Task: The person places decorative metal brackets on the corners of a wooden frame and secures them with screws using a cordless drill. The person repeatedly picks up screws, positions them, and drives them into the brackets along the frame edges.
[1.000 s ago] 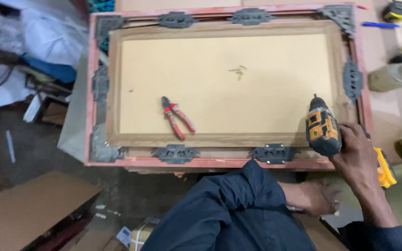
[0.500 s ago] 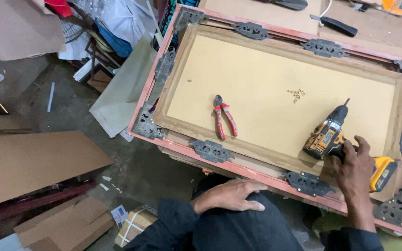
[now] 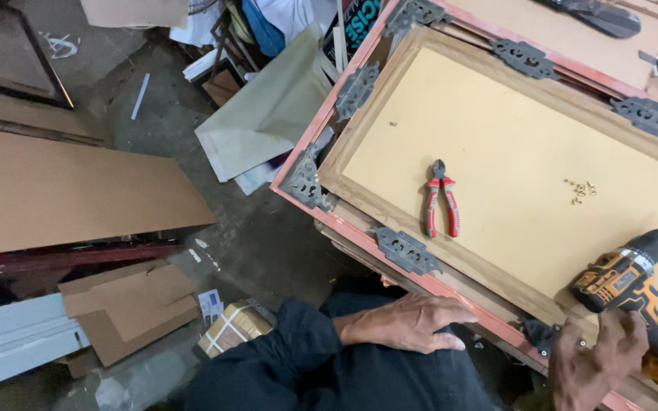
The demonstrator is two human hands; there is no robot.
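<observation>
Resting our left hand [image 3: 405, 323] flat and spread on our dark-clad lap at lower centre, holding nothing. Our right hand [image 3: 595, 361], lower right, is touching the grip of the orange-and-black cordless drill [image 3: 630, 281], fingers loosely curled; we cannot tell whether it is gripping. The drill is lying on the tan backing board [image 3: 512, 152] of the red-edged frame [image 3: 310, 160]. Red-handled pliers [image 3: 441, 199] are lying mid-board, small brass screws [image 3: 580, 190] to their right. Cardboard sheets [image 3: 70, 190] are covering the floor at left.

Orange-black cordless drill [image 3: 624, 280] lying tilted on frame backboard [image 3: 512, 152].
</observation>
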